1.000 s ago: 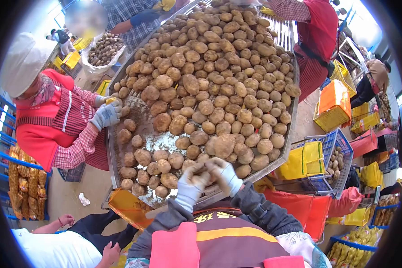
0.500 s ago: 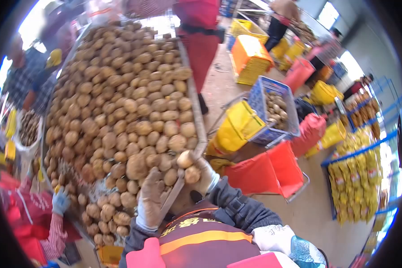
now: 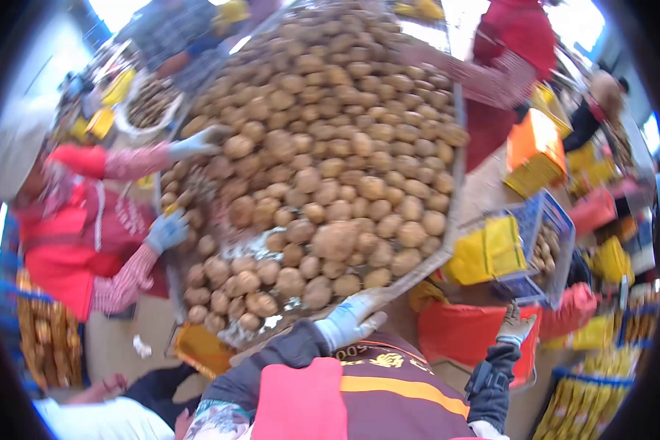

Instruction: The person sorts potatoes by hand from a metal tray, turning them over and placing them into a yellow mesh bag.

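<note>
Potatoes cover the large metal-edged table before me, in a wide heap. At its near edge, my left hand in a pale work glove rests with fingers stretched out and apart, beside the nearest potatoes and holding none. My right hand, gloved too, is out to the right over the red open-topped bag. Its fingers look extended, and no potato shows in it. What lies inside the red bag is hidden from view.
A co-worker in a red vest reaches over the left table edge with gloved hands. Another person in red stands at the far right. Beside the red bag are a yellow bag and a blue crate with potatoes.
My view has swung left. My right hand, which held two potatoes at the table edge, has moved right over the red bag and no longer shows them. My left hand lies on the table edge.
</note>
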`<move>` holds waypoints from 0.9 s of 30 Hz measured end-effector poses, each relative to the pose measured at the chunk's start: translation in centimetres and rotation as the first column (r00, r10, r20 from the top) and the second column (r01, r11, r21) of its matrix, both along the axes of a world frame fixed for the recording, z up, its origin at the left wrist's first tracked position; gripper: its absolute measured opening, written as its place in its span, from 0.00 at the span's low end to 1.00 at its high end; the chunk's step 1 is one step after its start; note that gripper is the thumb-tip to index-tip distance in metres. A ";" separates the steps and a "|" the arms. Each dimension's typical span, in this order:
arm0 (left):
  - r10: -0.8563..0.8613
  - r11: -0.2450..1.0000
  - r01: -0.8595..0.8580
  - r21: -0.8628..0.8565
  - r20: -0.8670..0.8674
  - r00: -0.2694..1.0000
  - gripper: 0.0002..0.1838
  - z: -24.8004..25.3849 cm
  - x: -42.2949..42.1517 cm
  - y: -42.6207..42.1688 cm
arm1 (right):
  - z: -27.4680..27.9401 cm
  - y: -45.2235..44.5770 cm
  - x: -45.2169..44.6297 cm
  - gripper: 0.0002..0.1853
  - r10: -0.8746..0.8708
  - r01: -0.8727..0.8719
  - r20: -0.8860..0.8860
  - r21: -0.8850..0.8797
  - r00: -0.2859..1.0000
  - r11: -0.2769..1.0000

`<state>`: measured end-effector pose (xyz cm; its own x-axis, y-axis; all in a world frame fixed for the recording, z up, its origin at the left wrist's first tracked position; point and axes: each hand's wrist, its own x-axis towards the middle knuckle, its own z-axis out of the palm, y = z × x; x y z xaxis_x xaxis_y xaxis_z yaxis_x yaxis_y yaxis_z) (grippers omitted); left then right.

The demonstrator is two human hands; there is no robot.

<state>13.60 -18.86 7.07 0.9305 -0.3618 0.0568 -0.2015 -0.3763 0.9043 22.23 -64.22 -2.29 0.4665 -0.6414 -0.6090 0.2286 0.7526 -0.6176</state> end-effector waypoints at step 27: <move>0.688 0.311 -0.604 0.734 0.265 0.676 0.14 -7.2 -23.3 15.9 | 4.4 57.8 -12.4 0.36 0.356 0.764 -0.929 -0.300 -0.099 -0.571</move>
<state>-9.67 -2.91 -0.14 0.8712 0.4906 0.0161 0.4735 -0.8486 0.2360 9.84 -6.39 2.10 -0.1480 0.9829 -0.1098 0.9462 0.1085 -0.3048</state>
